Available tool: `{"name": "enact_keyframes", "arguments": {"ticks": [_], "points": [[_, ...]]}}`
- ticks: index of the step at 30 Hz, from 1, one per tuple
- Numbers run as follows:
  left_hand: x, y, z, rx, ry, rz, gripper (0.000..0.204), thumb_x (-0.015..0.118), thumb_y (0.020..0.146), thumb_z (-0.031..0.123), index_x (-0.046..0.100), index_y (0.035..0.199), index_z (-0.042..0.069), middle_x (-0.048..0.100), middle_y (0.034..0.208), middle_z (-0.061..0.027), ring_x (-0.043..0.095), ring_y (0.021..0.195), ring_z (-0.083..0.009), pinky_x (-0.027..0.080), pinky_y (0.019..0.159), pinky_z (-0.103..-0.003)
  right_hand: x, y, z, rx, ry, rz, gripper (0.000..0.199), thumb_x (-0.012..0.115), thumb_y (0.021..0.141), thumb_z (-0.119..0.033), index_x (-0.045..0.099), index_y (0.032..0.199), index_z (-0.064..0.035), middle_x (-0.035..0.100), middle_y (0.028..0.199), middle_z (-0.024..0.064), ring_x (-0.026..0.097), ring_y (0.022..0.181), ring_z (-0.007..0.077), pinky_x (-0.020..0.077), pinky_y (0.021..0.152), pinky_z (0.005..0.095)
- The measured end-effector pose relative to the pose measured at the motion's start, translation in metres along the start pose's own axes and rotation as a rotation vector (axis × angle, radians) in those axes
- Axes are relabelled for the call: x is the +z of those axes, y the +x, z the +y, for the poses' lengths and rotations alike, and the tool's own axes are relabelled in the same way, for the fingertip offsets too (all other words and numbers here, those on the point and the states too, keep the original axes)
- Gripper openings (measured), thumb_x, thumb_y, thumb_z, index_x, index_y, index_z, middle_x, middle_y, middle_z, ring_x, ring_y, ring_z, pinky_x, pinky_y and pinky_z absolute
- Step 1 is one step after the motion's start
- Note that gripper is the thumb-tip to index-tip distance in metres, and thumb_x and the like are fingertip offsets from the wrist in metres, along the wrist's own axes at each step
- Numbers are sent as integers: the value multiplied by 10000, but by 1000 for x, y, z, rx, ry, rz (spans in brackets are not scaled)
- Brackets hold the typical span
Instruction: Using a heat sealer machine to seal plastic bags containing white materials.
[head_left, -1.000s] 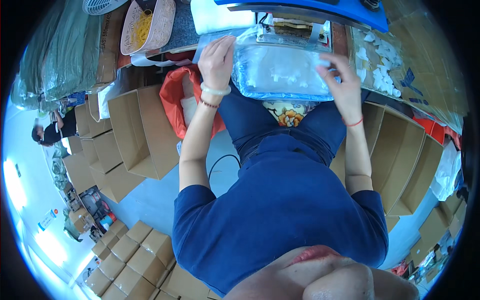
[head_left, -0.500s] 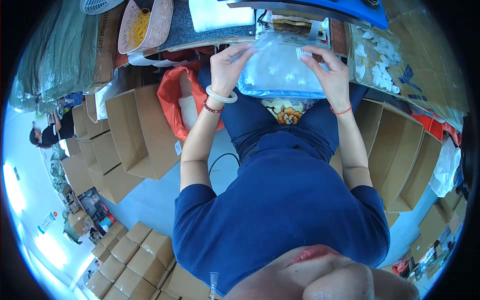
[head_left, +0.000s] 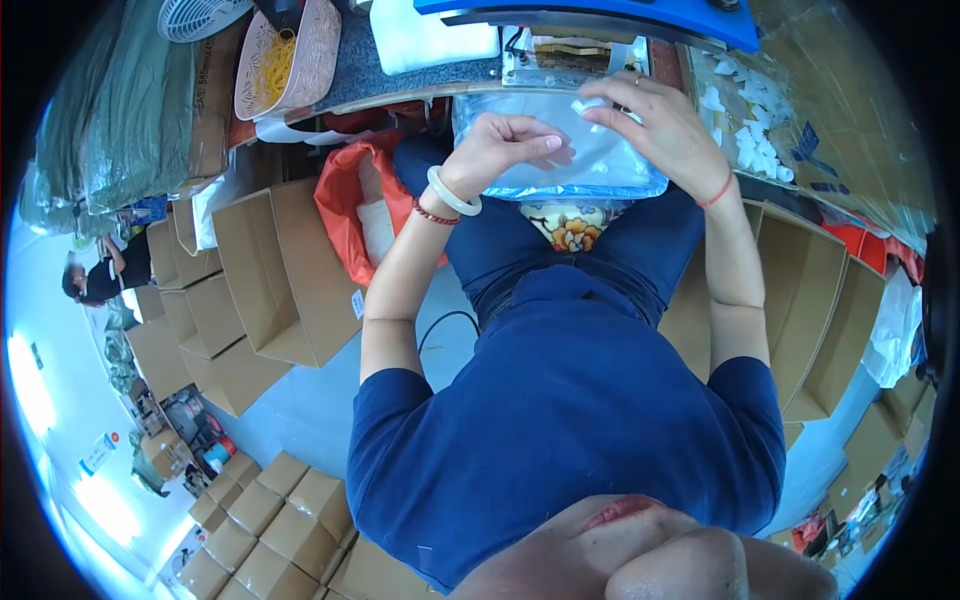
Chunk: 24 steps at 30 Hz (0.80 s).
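My left hand [head_left: 500, 150] is closed in a loose pinch, thumb stretched toward the right. Its far fingertips look dulled, as if seen through the film of a clear plastic bag, whose edges are hard to make out. Up and to the right, my right hand [head_left: 655, 122] pinches a small white piece [head_left: 588, 104] between thumb and fingers. Both hands are over a clear plastic sheet [head_left: 515, 182] with a blue edge, lying above my lap at the table's front.
Beyond the hands stands a device with a blue top [head_left: 600, 18]. White pieces [head_left: 752, 125] lie on the right side. A pink basket [head_left: 312, 70] holds yellow rubber bands [head_left: 275, 70]. A red bag [head_left: 340, 205] and open cardboard boxes [head_left: 300, 265] flank my legs. Another person [head_left: 105, 272] is far left.
My left hand has come nearer and to the right, its thumb now pointing right. My right hand has turned leftward over the sheet with its white piece. The view has shifted slightly.
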<state>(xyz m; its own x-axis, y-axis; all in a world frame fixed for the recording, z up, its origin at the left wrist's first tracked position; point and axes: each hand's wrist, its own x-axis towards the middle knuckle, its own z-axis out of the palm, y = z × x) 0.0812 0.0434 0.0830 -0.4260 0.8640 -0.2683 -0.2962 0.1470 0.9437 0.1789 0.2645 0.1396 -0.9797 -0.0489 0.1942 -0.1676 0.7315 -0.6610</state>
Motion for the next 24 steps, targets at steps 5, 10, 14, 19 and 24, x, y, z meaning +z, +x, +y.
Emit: {"name": "enact_keyframes", "arguments": {"ticks": [5, 10, 14, 19, 24], "points": [[3, 34, -21, -102, -562, 100, 243, 586, 938, 64, 612, 1131, -81, 669, 1085, -160, 660, 1014, -274, 533, 937, -387, 2, -9, 34, 354, -95, 334, 278, 626, 914, -279, 646, 1117, -89, 691, 1066, 102, 666, 950, 282, 518, 807, 356], [-1, 71, -25, -82, -769, 143, 205, 585, 927, 26, 612, 1095, -89, 655, 1115, -176, 656, 1024, -298, 556, 890, -379, -25, -47, 82, 571, -649, 435, 224, 549, 938, -254, 667, 1081, -128, 682, 1042, 126, 639, 942, 351, 514, 779, 432], [-3, 62, -26, -60, -548, 195, 222, 632, 921, 96, 637, 1088, -50, 671, 1095, -154, 674, 975, -250, 559, 858, -348, -10, -53, 133, 476, -647, 241, 214, 592, 907, -184, 661, 1098, -117, 659, 1098, 149, 632, 952, 373, 510, 791, 441], [-66, 46, -21, 359, 439, 711, 418, 729, 863, 229, 629, 1158, -49, 698, 1067, -134, 687, 960, -256, 540, 812, -365, -11, -54, 156, 359, -478, 292, 244, 635, 874, -124, 653, 1116, -101, 634, 1137, 169, 639, 939, 365, 511, 788, 428], [-123, 33, -60, 370, 1527, 485, 768, 746, 808, 373, 397, 1439, 110, 389, 1484, -193, 353, 1386, -361, 277, 1123, -491, -22, -60, 137, 618, -154, 468, 316, 670, 878, -189, 640, 1184, -118, 594, 1257, 166, 656, 995, 257, 501, 874, 389]]}}
